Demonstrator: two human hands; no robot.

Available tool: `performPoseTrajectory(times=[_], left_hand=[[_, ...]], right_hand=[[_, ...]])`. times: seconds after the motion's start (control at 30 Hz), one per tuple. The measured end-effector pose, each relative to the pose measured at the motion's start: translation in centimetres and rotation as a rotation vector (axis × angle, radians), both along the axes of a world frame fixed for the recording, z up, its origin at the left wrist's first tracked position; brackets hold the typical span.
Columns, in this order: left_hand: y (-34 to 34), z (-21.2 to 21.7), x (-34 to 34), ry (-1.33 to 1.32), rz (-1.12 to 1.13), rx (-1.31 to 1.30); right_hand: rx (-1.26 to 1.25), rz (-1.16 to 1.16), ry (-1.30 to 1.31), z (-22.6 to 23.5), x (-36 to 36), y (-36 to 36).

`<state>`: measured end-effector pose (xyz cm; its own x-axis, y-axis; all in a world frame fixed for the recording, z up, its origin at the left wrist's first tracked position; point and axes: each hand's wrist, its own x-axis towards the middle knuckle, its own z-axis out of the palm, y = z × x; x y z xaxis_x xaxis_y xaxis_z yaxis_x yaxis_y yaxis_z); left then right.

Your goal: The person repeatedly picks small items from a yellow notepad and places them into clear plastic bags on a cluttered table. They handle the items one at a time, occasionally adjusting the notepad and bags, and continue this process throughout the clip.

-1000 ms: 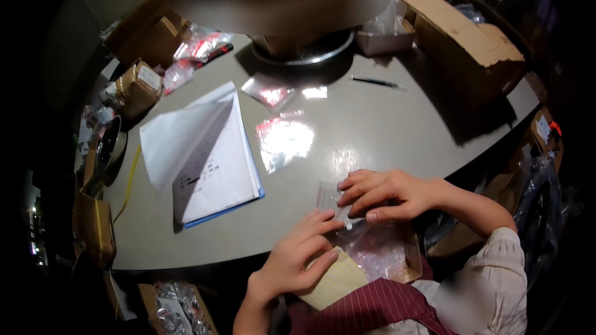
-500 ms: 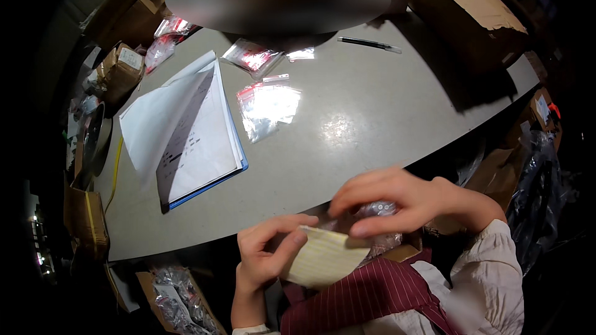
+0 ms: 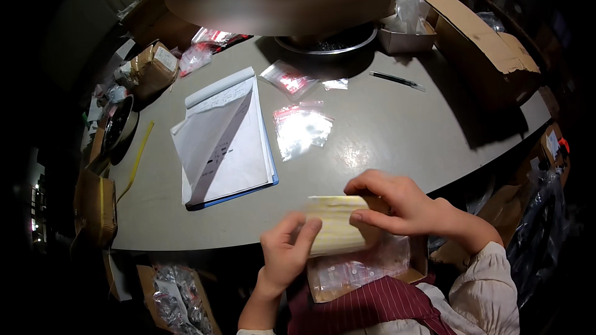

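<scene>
A pale yellow pad of sheets is gripped at the near edge of a grey table. The left hand is closed on its left end, fingers curled over the top; the right hand pinches its right end, thumb beneath. Directly under both hands, a clear bag of small parts is seen lying in a cardboard box, the contents too blurred to identify. Beyond the left hand an open notebook is laid; further out, small clear bags with red strips. A metal bowl is partly hidden by a blurred shape.
</scene>
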<state>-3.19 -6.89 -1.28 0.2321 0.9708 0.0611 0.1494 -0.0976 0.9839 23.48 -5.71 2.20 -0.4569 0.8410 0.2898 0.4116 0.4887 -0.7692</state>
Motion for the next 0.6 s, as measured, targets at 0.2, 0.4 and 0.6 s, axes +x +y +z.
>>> performPoseTrajectory(times=[0.2,0.4,0.6], left_hand=[[-0.1,2.0,2.3,0.235,-0.074,0.311],[1.0,1.3,2.3,0.111,-0.066,0.184],[3.9,1.4,1.9,-0.156,-0.11,-0.135]], right_hand=[[0.217,0.017,-0.032,1.4,-1.6,1.9],[0.405,-0.075,-0.152,0.9,-2.5,2.5],[0.623,-0.058,-0.261,1.4,-2.9,4.1]])
